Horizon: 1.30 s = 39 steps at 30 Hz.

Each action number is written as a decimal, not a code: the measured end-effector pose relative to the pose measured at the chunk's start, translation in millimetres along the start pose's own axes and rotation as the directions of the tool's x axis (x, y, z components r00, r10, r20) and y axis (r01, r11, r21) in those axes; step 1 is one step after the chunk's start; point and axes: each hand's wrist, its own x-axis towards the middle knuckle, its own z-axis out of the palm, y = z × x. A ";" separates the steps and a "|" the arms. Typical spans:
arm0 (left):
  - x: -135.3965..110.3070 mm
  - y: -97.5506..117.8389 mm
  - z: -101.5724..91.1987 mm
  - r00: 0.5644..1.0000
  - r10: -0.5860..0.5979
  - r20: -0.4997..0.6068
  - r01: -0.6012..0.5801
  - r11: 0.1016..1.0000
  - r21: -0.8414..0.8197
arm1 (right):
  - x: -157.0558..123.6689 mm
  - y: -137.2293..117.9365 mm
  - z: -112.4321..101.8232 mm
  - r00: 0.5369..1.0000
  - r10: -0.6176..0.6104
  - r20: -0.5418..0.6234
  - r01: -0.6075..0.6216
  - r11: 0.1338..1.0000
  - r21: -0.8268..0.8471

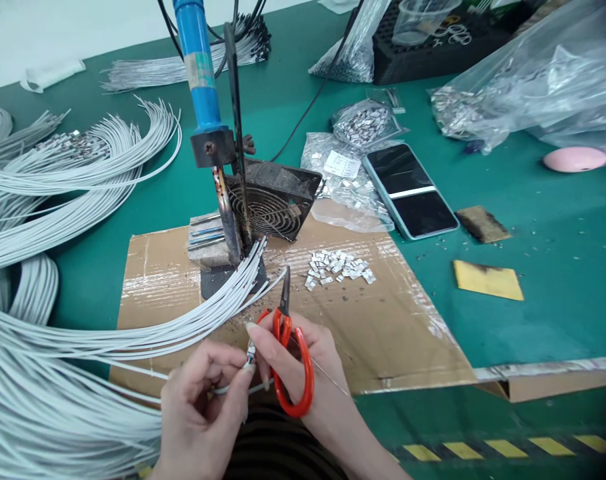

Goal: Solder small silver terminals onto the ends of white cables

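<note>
Wire: single white wire (pixel 231 388), bare metal tip pinched btwn both hands, at near edge of tabletop (pixel 557 253), over near edge of cardboard sheet (pixel 383 333).
Left hand: left hand (pixel 203 407) clenched on wire; thumb + forefinger grip just behind tip, knuckles up, wrist coming in from near edge.
Right hand: right hand (pixel 307 353) grasping scissors (pixel 283 330), red loop hooked over fingers. Blades look closed, pointing toward far edge. Thumb + forefinger tips reach left to meet wire tip.
Technique (judgement): pinch close to tip so end does not flex; rest both wrists on cardboard sheet for steadiness. Scissor points best aimed away from fingers.
Bundle: wire bundle (pixel 183 327) fans in from left edge, ends near stand. Loose strands best held clear of the pinched one.
Iron: soldering iron (pixel 200 67), blue handle, clamped upright at far side of cardboard sheet, fan (pixel 270 203) behind. Treat as hot.
Terminals: metal terminals (pixel 339 267) heaped on cardboard sheet, just beyond right hand.
</note>
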 end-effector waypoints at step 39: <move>0.4 -7.3 -5.3 0.998 -0.057 -0.001 0.057 0.994 -0.098 | -10.1 -22.1 -53.4 0.814 -0.366 -0.452 0.151 0.883 -0.445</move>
